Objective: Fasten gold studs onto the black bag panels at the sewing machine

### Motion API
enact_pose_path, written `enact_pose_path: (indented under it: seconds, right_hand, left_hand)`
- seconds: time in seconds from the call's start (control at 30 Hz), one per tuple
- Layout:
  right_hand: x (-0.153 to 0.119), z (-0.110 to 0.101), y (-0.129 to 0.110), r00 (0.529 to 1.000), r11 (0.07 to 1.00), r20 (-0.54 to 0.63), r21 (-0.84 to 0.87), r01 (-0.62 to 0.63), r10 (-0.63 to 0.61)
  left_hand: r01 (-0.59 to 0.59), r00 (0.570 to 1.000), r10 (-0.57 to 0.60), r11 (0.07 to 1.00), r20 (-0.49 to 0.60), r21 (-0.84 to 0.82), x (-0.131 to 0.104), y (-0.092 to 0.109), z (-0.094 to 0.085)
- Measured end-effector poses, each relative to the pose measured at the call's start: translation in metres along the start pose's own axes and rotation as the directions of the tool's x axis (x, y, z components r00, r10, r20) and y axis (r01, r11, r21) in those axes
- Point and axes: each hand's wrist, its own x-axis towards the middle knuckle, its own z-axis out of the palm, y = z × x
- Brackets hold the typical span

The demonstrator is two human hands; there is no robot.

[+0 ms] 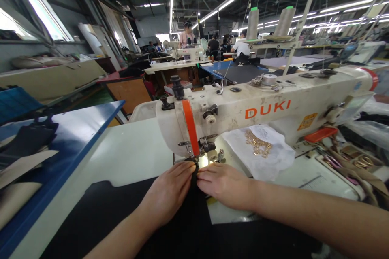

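Note:
A white sewing machine [231, 105] with an orange stripe stands across the middle, its needle area lit by a small lamp. Black fabric [112, 206] lies over the pale machine bed and the front edge. Just left of the needle, my left hand [170, 188] presses on the fabric, fingers together at a raised black edge. My right hand [225, 184] is on the other side of that edge, its fingers closed and pinching the fabric. The fingertips of both hands are close to the presser foot, which they partly hide.
White plastic with gold metal pieces [258, 143] lies behind my right hand. A blue table [75, 141] with fabric pieces stands at the left. At the right is a tray of fittings [361, 164]. Thread cones [252, 24] stand behind the machine; people work farther back.

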Motion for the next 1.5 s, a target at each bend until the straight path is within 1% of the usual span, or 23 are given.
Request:
enact_pose_path:
  seconds: [0.23,0.43,0.6,0.87,1.0,1.1,1.2,1.3,1.5]
  right_hand:
    - [0.0008,0.0043,0.0019,1.000,1.000,-0.020,-0.020,0.007,-0.007]
    - [0.0003,0.0039,0.0014,1.000,1.000,-0.007,-0.021,-0.010,0.010]
    - [-0.0008,0.0059,0.0015,1.000,1.000,-0.006,-0.008,-0.007,0.007]
    - [0.0001,0.0069,-0.0008,1.000,1.000,-0.002,-0.021,-0.020,0.020]
    - [0.0014,0.0045,-0.0017,1.000,0.999,0.023,-0.041,-0.017,0.018]
    - [0.0016,0.0037,-0.0022,0.999,0.999,0.034,-0.052,-0.014,0.016]
    - [0.0009,0.0048,-0.0025,1.000,0.998,0.019,-0.069,-0.013,0.015]
    - [0.0000,0.0063,-0.0023,1.000,0.997,0.011,-0.079,-0.011,0.012]
    - [-0.0006,0.0056,-0.0031,1.000,0.997,-0.002,-0.075,-0.019,0.019]
  left_hand:
    - [0.003,1.000,-0.003,1.000,-0.003,-0.019,0.0008,-0.0021,0.0012]
    - [-0.015,1.000,0.015,1.000,0.001,0.021,0.0017,-0.0020,0.0012]
    - [-0.005,1.000,0.005,1.000,0.001,-0.001,0.0021,-0.0011,0.0014]
    - [-0.010,0.999,0.009,1.000,0.035,0.027,0.0035,0.0013,-0.0016]
    - [0.001,0.999,-0.003,1.000,0.047,0.026,0.0031,0.0019,-0.0016]
    - [0.021,0.999,-0.022,1.000,0.038,0.023,0.0023,0.0020,-0.0016]
    - [0.033,0.999,-0.033,0.999,0.018,0.025,0.0019,0.0022,-0.0022]
    - [0.022,1.000,-0.022,0.999,0.009,0.033,0.0016,0.0020,-0.0023]
    - [-0.036,0.999,0.034,0.996,0.023,0.084,0.0005,-0.0002,-0.0002]
